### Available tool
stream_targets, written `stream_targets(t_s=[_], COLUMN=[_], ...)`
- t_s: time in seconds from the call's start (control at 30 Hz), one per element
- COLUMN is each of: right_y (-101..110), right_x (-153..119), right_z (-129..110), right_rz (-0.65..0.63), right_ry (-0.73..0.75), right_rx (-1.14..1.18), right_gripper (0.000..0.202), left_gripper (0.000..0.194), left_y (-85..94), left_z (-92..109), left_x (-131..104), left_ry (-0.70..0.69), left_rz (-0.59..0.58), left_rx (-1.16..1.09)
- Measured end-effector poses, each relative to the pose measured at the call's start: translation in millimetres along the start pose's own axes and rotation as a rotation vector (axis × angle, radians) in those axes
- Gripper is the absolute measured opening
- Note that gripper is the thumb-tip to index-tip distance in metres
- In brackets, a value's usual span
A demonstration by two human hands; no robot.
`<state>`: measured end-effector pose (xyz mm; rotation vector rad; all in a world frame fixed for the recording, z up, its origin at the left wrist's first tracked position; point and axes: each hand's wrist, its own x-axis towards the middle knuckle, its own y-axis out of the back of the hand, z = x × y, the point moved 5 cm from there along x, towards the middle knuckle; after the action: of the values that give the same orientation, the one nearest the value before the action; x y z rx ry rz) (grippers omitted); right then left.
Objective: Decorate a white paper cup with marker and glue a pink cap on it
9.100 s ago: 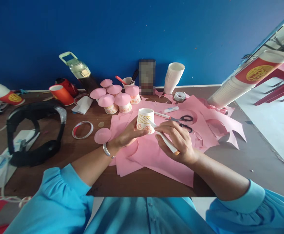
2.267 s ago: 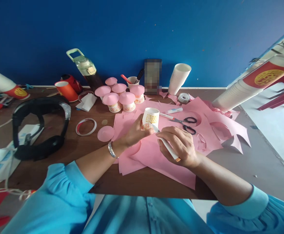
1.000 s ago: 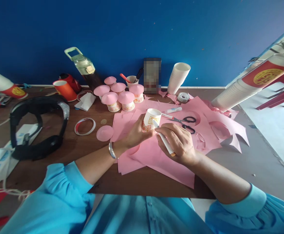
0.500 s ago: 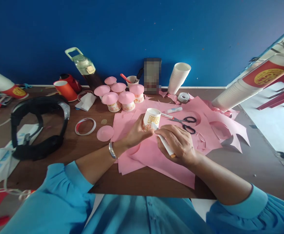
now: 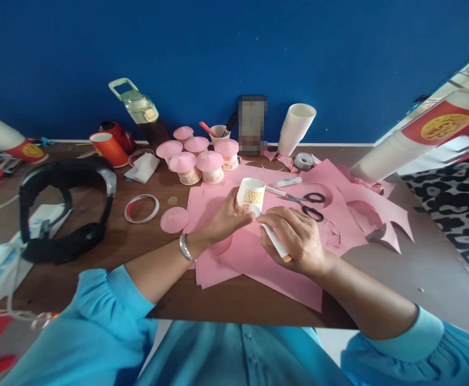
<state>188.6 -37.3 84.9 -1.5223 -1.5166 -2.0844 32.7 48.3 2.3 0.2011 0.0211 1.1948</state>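
Note:
My left hand (image 5: 226, 219) is wrapped round a white paper cup (image 5: 253, 194), which bears a yellow grid and orange petal shapes. In my right hand (image 5: 294, 236) is a white marker with an orange end (image 5: 275, 241), its tip against or close to the cup's lower side. Under both hands lie pink paper sheets (image 5: 254, 262). Black-handled scissors (image 5: 304, 202) rest just beyond my right hand, beside a white-and-red pen (image 5: 276, 191) and a capped clear-and-white marker (image 5: 289, 181). A loose pink cone (image 5: 174, 220) sits left of the cup.
Several decorated cups with pink cone tops (image 5: 211, 167) stand at the back. Behind are a bottle (image 5: 141, 110), a phone (image 5: 252, 123) and stacked cups (image 5: 296, 128). A tape roll (image 5: 141, 208) and a black neckband device (image 5: 65, 209) lie left; a long cup stack (image 5: 415, 134) leans right.
The marker tip has shifted slightly lower on the cup. At the far right, black-and-white patterned fabric has come into view beside the table.

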Motion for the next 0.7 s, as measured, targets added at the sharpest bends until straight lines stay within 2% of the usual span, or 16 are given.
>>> stream_targets(t_s=[0.3,0.5,0.7], right_y=[3,4,4], right_x=[-1,2,3], right_z=[-1,-1,-1], right_rz=[0.054,0.06,0.056], right_ry=[0.005,0.001,-0.005], right_rx=[0.028,0.009,-0.014], right_gripper=[0.026,0.025,0.026], left_gripper=[0.069,0.062,0.064], left_y=[-2.6,-5.1,-6.6], left_z=[15,17,20], left_x=[-2,-4,-4], left_ry=[-0.025,-0.06,-0.082], left_rz=[-0.042,-0.069,-0.077], left_rx=[-0.03,-0.019,-0.017])
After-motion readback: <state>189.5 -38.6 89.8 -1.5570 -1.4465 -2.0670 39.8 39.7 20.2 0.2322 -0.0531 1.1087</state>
